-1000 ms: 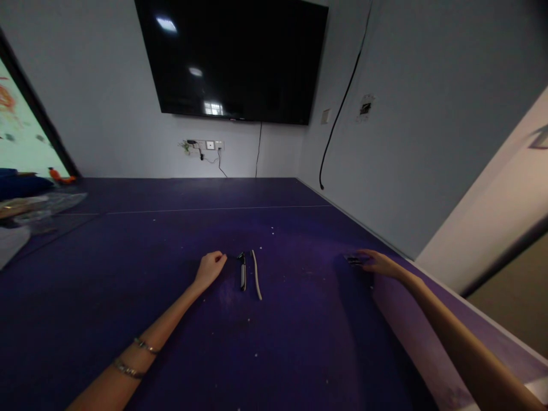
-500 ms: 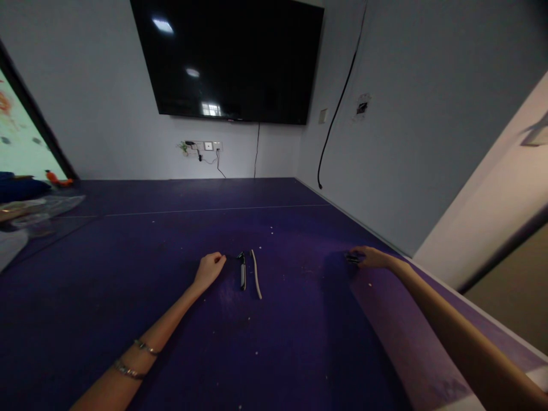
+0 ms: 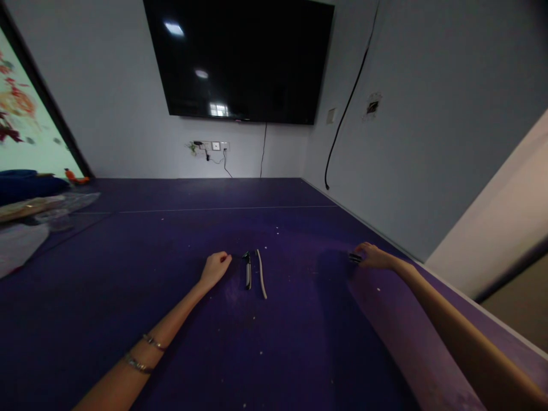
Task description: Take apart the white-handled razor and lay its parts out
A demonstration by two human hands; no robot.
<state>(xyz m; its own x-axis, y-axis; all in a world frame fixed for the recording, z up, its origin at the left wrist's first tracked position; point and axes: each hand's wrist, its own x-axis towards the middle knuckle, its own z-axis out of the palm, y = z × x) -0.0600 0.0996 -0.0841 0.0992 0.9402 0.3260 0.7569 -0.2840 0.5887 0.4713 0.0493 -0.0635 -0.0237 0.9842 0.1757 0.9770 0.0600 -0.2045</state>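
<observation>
My left hand [image 3: 216, 269] is closed in a pinch on the purple surface, left of a razor. What its fingers hold, if anything, is too small or hidden to make out. The razor [image 3: 249, 275], with a black and grey handle, lies lengthwise, its head pointing away from me. Beside it on the right lies a thin, slightly curved whitish stick [image 3: 262, 278], like a toothbrush, its darker end farthest from me. Off to the right, my right hand [image 3: 373, 256] grips a small dark item with pale stripes [image 3: 355, 258], close to the surface; the fingers partly cover it.
The purple surface [image 3: 184, 325] carries scattered white specks. Clear plastic wrapping [image 3: 79, 201] and dark blue cloth [image 3: 32, 185] lie at the far left, near an orange object [image 3: 75, 177]. A black cable [image 3: 340, 123] hangs along the right wall; a television [image 3: 240, 63] hangs ahead.
The view has turned slightly left, so everything appears shifted right. My right hand has moved slightly left over the surface with its item. My left hand stays beside the razor.
</observation>
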